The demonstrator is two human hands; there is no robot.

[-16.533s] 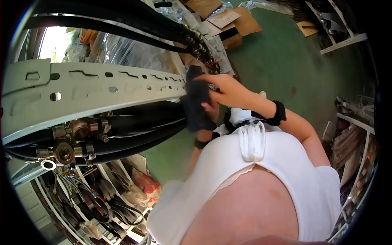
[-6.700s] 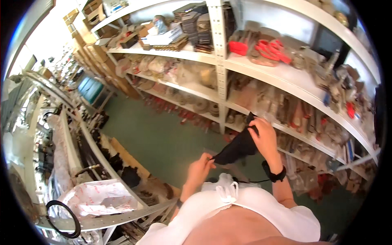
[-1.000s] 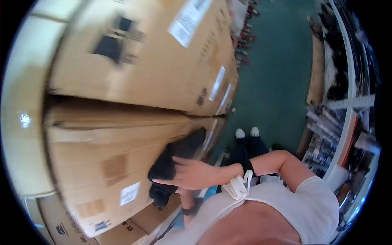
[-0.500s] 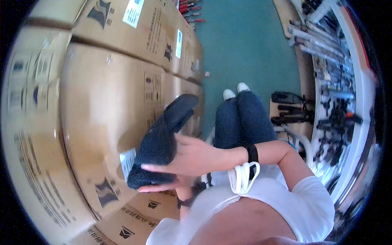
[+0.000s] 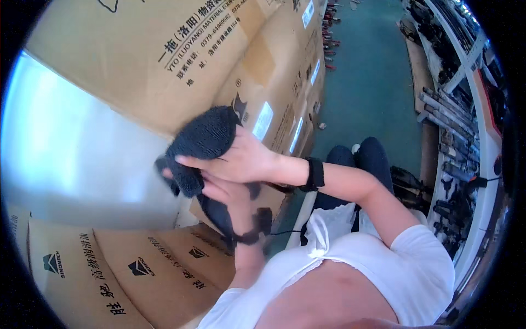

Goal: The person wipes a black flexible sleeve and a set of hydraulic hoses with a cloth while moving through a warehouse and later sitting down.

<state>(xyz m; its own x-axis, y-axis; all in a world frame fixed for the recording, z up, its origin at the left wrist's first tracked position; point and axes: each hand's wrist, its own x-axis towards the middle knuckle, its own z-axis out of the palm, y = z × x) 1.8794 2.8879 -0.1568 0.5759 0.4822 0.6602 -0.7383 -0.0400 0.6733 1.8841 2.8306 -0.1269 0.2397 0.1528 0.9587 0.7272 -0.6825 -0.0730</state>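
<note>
A black, ribbed knitted piece [image 5: 205,134] is held up at left of centre; its folds hide its exact kind. My right hand [image 5: 246,156] reaches across from the right and closes on it, thumb and fingers pressed into the fabric. Just beneath, my left hand [image 5: 219,192] also grips the knit, its fingers partly covered by it. A fingertip shows at the fabric's left edge. Below my left hand hangs another dark part [image 5: 215,213]; whether it joins the knit is unclear. Black bands circle both wrists.
Large stacked cardboard cartons [image 5: 181,71] rise on the left, beside a pale, shiny surface [image 5: 98,153]. More cartons [image 5: 115,268] stand at lower left. A white shelf rack [image 5: 482,131] with metal parts and tools lines the right. Between them runs a green floor [image 5: 361,71].
My view has turned left, bringing the pale surface into sight. Both hands have lifted the knitted piece, and it is now bunched up more than before.
</note>
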